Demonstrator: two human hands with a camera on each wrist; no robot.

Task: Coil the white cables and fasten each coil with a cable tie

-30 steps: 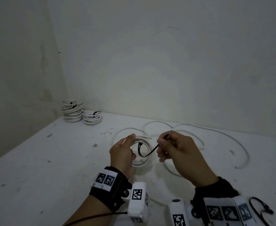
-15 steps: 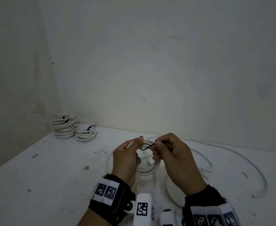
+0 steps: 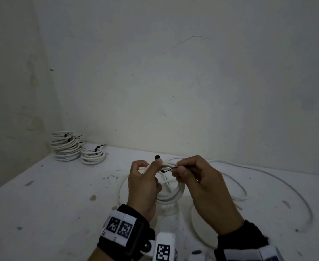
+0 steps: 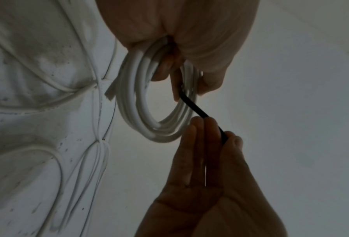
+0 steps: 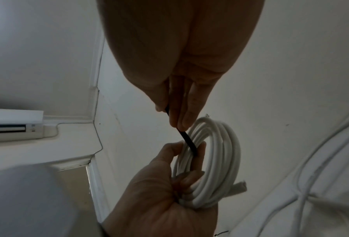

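Observation:
My left hand (image 3: 145, 178) grips a coil of white cable (image 3: 170, 194) held upright above the table (image 3: 47, 204). A black cable tie (image 3: 169, 169) runs around the top of the coil, and its square head (image 3: 157, 157) sticks up past my left fingers. My right hand (image 3: 187, 169) pinches the tie's tail just to the right of the coil. In the left wrist view the coil (image 4: 137, 102) hangs from my fingers and the tie (image 4: 191, 105) stretches to the right hand (image 4: 212, 133). The right wrist view shows the same tie (image 5: 189, 142) and coil (image 5: 220, 160).
Two stacks of finished, tied white coils (image 3: 65, 147) (image 3: 93, 155) sit in the far left corner by the wall. Loose white cable (image 3: 267, 178) loops across the table to the right and under my hands. An air conditioner (image 5: 13, 123) shows in the right wrist view.
The coil and both hands have risen and come closer together. The slack loop of tie has been drawn short against the coil, with its head now poking above my left fingers.

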